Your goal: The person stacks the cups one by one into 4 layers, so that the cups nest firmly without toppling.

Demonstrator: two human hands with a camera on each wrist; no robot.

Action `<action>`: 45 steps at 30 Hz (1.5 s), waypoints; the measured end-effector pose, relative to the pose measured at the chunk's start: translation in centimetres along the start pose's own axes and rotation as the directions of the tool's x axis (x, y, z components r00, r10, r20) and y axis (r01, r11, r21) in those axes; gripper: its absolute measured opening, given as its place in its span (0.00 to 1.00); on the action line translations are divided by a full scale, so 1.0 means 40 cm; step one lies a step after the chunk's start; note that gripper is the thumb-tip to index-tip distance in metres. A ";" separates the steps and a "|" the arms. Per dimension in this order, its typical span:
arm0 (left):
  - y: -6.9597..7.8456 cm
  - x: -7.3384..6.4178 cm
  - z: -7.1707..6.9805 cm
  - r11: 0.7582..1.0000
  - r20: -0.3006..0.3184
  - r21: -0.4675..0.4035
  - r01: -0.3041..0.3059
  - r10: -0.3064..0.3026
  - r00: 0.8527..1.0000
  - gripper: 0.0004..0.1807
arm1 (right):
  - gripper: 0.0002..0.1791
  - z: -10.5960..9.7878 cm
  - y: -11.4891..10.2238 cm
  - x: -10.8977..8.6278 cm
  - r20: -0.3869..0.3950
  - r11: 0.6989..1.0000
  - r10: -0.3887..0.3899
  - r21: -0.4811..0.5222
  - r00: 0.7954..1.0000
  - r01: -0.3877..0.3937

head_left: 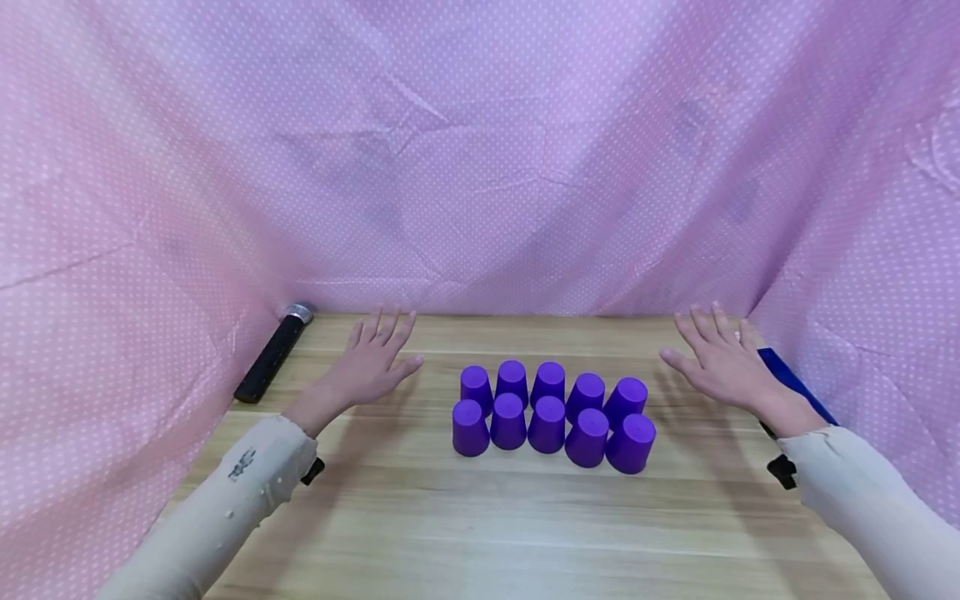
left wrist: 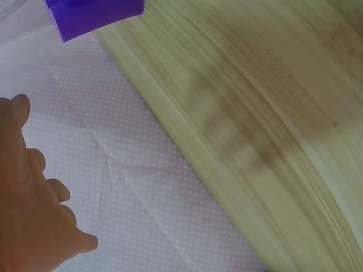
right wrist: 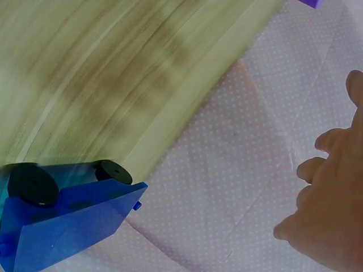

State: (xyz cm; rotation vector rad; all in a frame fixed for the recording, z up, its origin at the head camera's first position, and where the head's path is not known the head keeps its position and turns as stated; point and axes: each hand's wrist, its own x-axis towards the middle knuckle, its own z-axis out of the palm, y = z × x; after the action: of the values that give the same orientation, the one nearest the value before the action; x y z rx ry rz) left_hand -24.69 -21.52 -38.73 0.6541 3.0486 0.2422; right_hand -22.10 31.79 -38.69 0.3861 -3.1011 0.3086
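Several purple cups (head_left: 547, 425) stand upside down in two rows across the middle of the wooden table. To their left, my left hand (head_left: 371, 367) hovers with fingers spread and holds nothing. My right hand (head_left: 723, 367) is held the same way on the other side, fingers apart and nothing in it. In the left wrist view, part of one purple cup (left wrist: 96, 14) shows at the top, away from the left hand (left wrist: 37, 209). The right wrist view has the right hand (right wrist: 329, 187) at its right edge, with only a sliver of purple at the top.
A black microphone (head_left: 273, 354) with a silver head lies at the table's left edge. A blue object with black wheels (right wrist: 74, 221) sits at the right edge, partly behind the right arm in the head view. Pink dotted cloth (head_left: 480, 167) walls the back and sides.
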 end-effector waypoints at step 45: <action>0.138 0.152 0.089 0.961 0.229 -0.230 -0.153 0.206 0.951 0.30 | 0.40 0.072 -0.078 0.014 0.158 0.982 -0.136 0.155 0.978 0.112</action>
State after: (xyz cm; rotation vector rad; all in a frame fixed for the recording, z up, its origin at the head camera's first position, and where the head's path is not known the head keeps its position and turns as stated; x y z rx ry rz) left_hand -27.84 -13.52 -41.28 0.8743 2.6765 0.4402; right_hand -21.82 28.14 -40.87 0.6380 -3.2067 0.5290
